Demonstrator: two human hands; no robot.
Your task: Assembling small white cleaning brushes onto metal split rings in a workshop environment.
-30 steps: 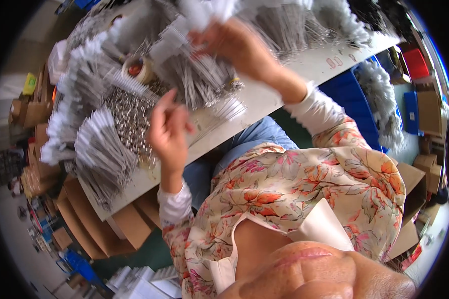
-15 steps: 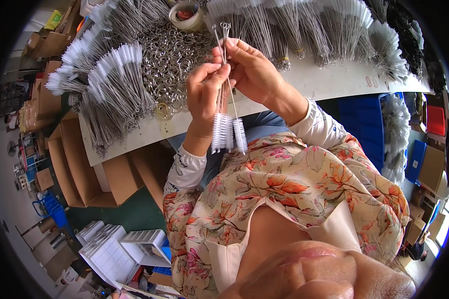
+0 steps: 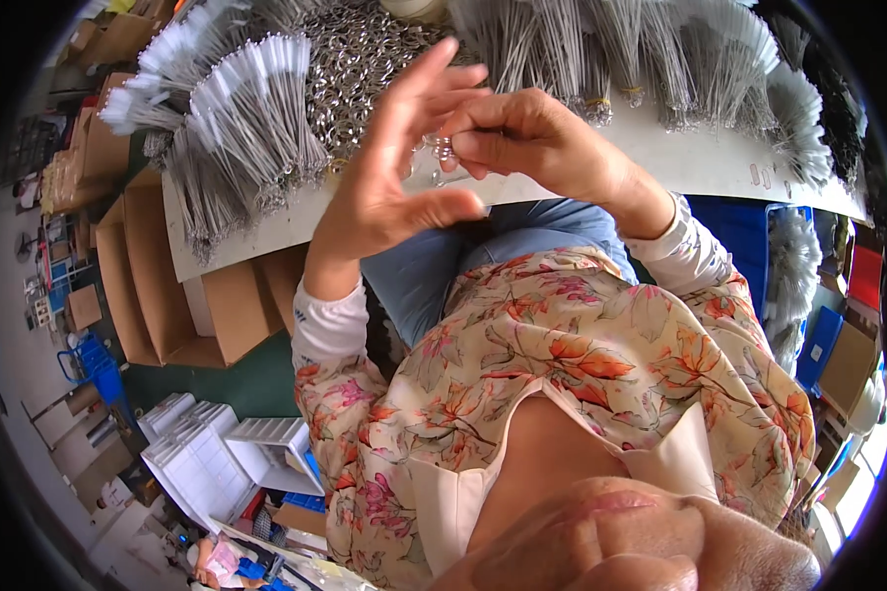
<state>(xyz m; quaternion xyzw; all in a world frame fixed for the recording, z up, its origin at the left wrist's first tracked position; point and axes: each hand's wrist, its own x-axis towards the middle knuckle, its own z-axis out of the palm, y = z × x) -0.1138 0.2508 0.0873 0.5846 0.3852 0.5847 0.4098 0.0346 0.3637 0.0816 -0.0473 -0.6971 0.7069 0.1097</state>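
Observation:
My left hand (image 3: 394, 163) is open over the table's near edge, fingers stretched upward and thumb apart, slightly smeared by motion. Facing it, my right hand (image 3: 542, 143) is closed, its thumb and forefinger pinching small shiny wire rings (image 3: 443, 148). Whether these are loose rings or the looped ends of brush handles I cannot tell. Just below the fingertips a small wire loop (image 3: 438, 178) shows. Behind my left hand spreads a heap of metal rings (image 3: 365, 59). Bundles of wire-handled brushes with white bristles (image 3: 256, 113) lie to its left.
More brush bundles (image 3: 611, 49) line the far side of the white table (image 3: 690, 167). A pale tub (image 3: 412, 8) stands behind the rings. Open cardboard boxes (image 3: 182, 295) sit below the table on the left; a blue crate (image 3: 729, 241) is under its right side.
The white-bristled brushes that hung between my hands are out of sight. My left hand has let go and spread its fingers. My right hand has moved slightly right and down.

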